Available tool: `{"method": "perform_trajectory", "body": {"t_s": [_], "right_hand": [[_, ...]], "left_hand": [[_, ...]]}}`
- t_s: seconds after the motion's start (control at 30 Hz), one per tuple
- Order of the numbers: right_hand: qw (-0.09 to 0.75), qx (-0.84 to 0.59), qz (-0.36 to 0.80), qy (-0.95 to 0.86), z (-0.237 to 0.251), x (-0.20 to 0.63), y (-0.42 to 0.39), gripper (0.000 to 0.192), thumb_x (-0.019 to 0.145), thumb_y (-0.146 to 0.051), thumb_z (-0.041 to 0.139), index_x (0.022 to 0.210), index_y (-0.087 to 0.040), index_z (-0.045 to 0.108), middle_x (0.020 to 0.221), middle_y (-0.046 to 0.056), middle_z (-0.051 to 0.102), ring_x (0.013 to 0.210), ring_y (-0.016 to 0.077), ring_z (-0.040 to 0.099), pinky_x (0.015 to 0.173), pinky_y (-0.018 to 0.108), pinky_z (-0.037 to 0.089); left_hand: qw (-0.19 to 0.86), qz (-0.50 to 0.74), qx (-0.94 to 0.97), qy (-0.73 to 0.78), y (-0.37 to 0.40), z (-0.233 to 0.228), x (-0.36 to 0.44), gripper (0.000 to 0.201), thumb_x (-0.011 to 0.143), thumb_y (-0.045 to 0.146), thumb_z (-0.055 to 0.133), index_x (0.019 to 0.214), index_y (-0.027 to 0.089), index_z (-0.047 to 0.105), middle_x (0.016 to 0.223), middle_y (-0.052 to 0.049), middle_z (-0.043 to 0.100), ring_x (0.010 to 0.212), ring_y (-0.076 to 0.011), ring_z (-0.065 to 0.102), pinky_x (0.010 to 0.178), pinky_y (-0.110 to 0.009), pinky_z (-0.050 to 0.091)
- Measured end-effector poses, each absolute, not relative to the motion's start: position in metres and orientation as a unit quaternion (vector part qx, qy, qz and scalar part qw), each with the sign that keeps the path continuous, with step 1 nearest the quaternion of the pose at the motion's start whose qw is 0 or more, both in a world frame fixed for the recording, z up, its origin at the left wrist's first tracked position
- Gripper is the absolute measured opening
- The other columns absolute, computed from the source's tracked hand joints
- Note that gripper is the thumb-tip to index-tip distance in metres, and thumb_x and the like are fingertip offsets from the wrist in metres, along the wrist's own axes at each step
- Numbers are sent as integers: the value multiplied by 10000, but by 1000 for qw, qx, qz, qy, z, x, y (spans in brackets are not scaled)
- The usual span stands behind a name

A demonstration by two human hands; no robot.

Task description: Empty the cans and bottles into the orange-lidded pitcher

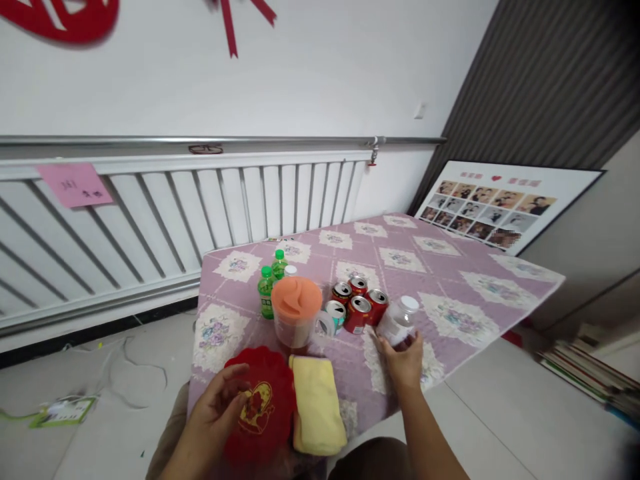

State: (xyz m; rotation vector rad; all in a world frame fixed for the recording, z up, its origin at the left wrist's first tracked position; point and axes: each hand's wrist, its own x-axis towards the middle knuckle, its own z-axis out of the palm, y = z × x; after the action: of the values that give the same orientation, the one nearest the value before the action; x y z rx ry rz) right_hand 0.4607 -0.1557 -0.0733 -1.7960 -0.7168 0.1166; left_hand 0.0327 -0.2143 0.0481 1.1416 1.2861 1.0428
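My right hand [404, 363] wraps the base of a clear white-capped bottle [399, 323], tilted toward eleven o'clock above the lilac tablecloth [450, 267], cap still on. My left hand [216, 407] hovers half-open at the edge of a red scalloped tray [263, 407], holding nothing. A folded yellow cloth [316, 413] lies at the tray's three o'clock. At the bottle's nine o'clock stand red cans [359, 305], an orange-lidded pitcher [296, 317] and green bottles [270, 283], none yet on the tray.

Your near edge is crowded: red plate [260, 407] and yellow cloth [317, 413] side by side, orange-lidded pitcher [296, 320] just behind, cans [357, 303] and green bottles [270, 283] clustered mid-table. Behind the cans and off to the right, the tablecloth [450, 267] lies open
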Motion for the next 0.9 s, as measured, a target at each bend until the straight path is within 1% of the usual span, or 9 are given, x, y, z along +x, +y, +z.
{"method": "perform_trajectory", "body": {"t_s": [0.07,0.2,0.3,0.4,0.47,0.6,0.73,0.8,0.9], "right_hand": [[560,-768,61,-304,-72,457,-162,1188,573,-615,774,1517,-46,331,1333,238,571,1054,309,639,889,422,532],[537,-789,47,-296,-74,444,-178,1177,584,-632,758,1509,-41,334,1342,244,556,1171,356,573,1011,492,461],[507,-808,27,-300,-81,430,-185,1060,603,-673,700,1415,-39,449,1284,259,589,1183,403,548,1040,549,417],[474,-826,9,-305,-90,414,-190,868,692,-664,573,1307,-53,547,1220,273,626,1144,421,569,1024,575,413],[455,-836,-6,-307,-97,403,-193,785,747,-617,499,1283,-47,566,1214,291,631,1134,430,579,1019,592,409],[422,-836,-28,-349,-107,390,-200,697,780,-561,459,1225,-46,610,1199,295,647,1148,432,576,1034,587,402],[405,-822,-41,-398,-114,390,-202,558,802,-520,431,1095,-117,683,1208,245,659,1207,389,552,1101,541,364],[399,-821,-46,-405,-117,393,-202,529,814,-515,425,1057,-136,703,1230,237,652,1229,386,537,1112,548,353],[393,-823,-51,-407,-122,397,-202,524,825,-518,425,1025,-135,723,1236,247,646,1234,397,528,1101,571,359]], "left_hand": [[520,449,481,544,-211,48,28,566,650,513,802,1103,200,672,945,-92,756,920,-271,725,742,-325,599],[493,471,487,546,-201,46,19,525,666,505,786,1082,201,687,996,-101,750,956,-271,718,815,-349,597],[483,477,496,542,-188,47,17,496,691,502,762,1070,190,688,977,-99,746,953,-269,715,832,-368,587],[454,488,521,533,-167,54,20,453,732,483,722,1068,182,688,997,-98,739,959,-257,707,849,-379,574],[415,499,549,527,-149,63,24,412,759,466,690,1058,183,690,1028,-99,735,957,-244,703,859,-378,568],[323,481,649,493,-102,93,42,337,849,372,598,1123,191,674,1123,-96,734,1029,-227,691,940,-375,541],[226,389,763,463,-47,129,74,350,890,214,542,1219,174,656,1231,-104,711,1116,-224,672,999,-352,526],[178,306,821,448,-20,145,93,364,904,172,517,1238,174,663,1255,-98,707,1162,-226,654,1042,-344,506],[107,139,890,421,16,159,120,468,916,129,475,1371,144,585,1398,-121,632,1272,-233,599,1102,-340,463]]}}
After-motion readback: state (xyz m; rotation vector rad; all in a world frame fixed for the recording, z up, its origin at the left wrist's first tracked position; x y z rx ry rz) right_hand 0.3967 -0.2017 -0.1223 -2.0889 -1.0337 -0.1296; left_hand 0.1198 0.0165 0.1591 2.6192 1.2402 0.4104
